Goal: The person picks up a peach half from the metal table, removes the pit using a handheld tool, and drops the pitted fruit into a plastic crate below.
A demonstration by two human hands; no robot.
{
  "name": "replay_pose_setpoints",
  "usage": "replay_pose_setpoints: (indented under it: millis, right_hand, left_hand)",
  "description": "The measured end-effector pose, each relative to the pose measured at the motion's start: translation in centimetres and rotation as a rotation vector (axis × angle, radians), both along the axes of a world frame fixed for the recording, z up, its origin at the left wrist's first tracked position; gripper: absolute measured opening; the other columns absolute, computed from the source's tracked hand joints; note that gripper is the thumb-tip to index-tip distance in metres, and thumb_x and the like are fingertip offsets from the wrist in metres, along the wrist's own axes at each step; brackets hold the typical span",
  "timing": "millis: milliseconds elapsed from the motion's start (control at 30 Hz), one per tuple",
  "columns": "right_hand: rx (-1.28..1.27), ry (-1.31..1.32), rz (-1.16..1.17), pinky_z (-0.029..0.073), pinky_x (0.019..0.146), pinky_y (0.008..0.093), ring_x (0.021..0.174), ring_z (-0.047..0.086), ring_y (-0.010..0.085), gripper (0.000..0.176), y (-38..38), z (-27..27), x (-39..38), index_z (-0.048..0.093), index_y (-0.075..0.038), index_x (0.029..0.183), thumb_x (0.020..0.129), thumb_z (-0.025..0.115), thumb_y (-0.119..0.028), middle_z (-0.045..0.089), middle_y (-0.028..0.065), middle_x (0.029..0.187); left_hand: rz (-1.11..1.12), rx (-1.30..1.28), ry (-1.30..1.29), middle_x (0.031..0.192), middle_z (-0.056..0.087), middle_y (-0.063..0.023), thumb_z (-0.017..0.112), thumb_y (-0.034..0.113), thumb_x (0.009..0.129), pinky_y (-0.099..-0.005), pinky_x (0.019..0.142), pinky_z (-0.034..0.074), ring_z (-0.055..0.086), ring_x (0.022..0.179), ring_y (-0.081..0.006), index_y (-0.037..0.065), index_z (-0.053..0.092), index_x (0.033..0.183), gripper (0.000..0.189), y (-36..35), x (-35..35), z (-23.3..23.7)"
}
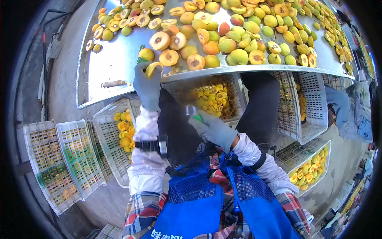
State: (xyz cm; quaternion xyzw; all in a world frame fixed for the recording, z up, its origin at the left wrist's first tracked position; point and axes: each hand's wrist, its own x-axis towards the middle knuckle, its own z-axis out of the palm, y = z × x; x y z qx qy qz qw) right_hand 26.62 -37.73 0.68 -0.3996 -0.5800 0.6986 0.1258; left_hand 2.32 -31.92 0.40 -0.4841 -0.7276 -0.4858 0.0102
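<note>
Head view: a metal surface (107, 65) carries a wide spread of fruit (169, 57), some whole and some cut in half, with dark hollows or stones showing in many cut faces. At its near edge, toward its left end, the gloved left hand (146, 91) is raised, its grip closed around a fruit piece (151, 70) between thumb and fingers. Just beyond that hand, on the surface, sit another fruit and a green leaf (141, 60); to the hand's left, near the surface's front edge, lies a short wooden stick (113, 84).

On the near side of the surface and lower than it, the gloved right hand (217, 130) is clenched around the green handle of a tool (197, 118). The tool's shiny tip points toward the surface but is too blurred to make out; it is apart from the fruit piece.

Under the surface's front edge, between the person's legs, stands a crate (240, 92) of cut pieces. Left of it, partly under the surface, is a white crate (106, 133) with more pieces. Further crates (45, 159) stand out past the surface's left end, and others (314, 107) stand below its right part.
</note>
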Motion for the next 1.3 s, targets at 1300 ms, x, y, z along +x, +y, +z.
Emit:
replay_pose_setpoints:
  millis: [1300]
  right_hand:
    - [-0.671, 0.097, 0.033, 0.029, 0.037, 0.0263, 0.041, 0.034, 0.0084, 0.051, 0.6, 8.4, 2.6, 0.05, -0.013, 0.083, 0.095, 0.047, -0.063, 0.038, -0.0052, 0.056]
  left_hand:
    - [-0.316, -0.027, -0.668, 0.09, 0.07, -0.0045, 0.051, 0.013, 0.097, -0.0224, 0.066, 0.047, 0.057, 0.075, -0.0071, -0.001, 0.071, 0.098, 0.024, -6.7, 13.1, 7.3]
